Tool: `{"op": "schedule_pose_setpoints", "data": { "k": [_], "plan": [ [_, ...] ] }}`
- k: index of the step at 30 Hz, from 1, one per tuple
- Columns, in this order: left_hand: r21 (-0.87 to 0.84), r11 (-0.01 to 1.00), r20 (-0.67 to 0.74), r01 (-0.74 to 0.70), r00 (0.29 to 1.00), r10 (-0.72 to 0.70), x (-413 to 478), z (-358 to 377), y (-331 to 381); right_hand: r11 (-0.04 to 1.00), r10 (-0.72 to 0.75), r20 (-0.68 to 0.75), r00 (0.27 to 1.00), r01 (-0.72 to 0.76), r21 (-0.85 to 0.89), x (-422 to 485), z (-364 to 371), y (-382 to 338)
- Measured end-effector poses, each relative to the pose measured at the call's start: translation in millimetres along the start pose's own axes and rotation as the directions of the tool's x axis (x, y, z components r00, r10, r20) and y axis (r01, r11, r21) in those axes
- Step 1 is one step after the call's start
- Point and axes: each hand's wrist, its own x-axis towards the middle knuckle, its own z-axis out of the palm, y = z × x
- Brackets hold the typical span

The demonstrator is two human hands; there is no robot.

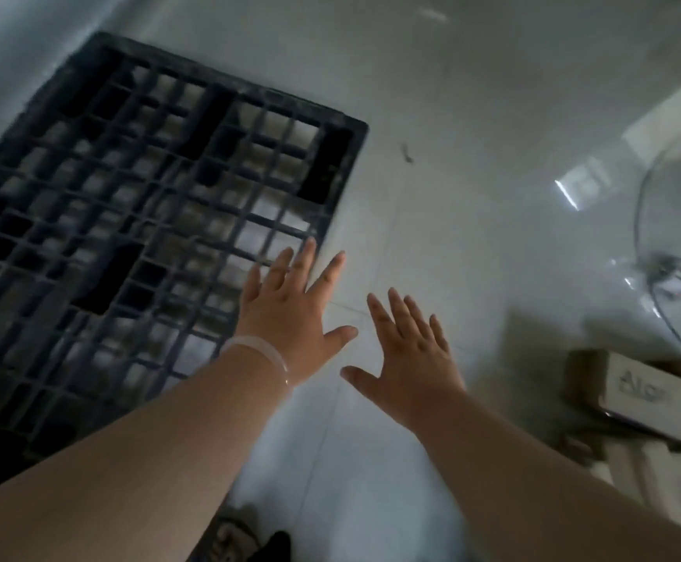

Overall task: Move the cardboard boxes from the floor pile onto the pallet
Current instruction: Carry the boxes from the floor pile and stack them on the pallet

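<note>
Reach phase, judging by the pose: nothing in hand, no box on the visible part of the pallet (249, 89). Left hand (290, 318) and right hand (409, 358) stretched out above the floor (452, 115), fingers spread, grip released on both sides. Left fingertips in line with the pallet's near corner, right hand just beside, over bare tile. Cardboard boxes (647, 393) piled on the floor at lower right, well apart from both hands. Next move likely calls for: turn right, drop to the pile, clamp one box by opposite sides, carry across to the pallet. Blurred; box count unclear.
</note>
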Motion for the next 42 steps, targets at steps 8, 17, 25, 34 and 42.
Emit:
{"op": "schedule_pose_setpoints", "data": {
  "k": [8,17,25,34,42],
  "plan": [
    [0.010,0.979,0.124,-0.206,0.971,0.203,-15,112,202,0.968,0.214,0.102,0.971,-0.225,0.112,-136,75,184],
    [0.025,0.930,0.264,-0.366,0.900,0.347,-42,196,395,0.839,0.467,0.194,0.863,-0.501,0.212,-269,132,363],
    [-0.058,0.959,0.418,-0.278,0.865,0.276,-58,300,459,0.745,0.527,0.302,0.794,-0.603,0.285,-283,198,444],
    [-0.329,0.936,0.632,0.125,0.765,0.121,-56,421,478,0.621,0.569,0.234,0.788,-0.599,0.506,-255,295,479],
    [-0.578,0.789,0.517,0.208,0.841,0.157,-41,418,453,0.405,0.626,0.316,0.713,-0.643,0.650,-232,293,430]
  ]
}}
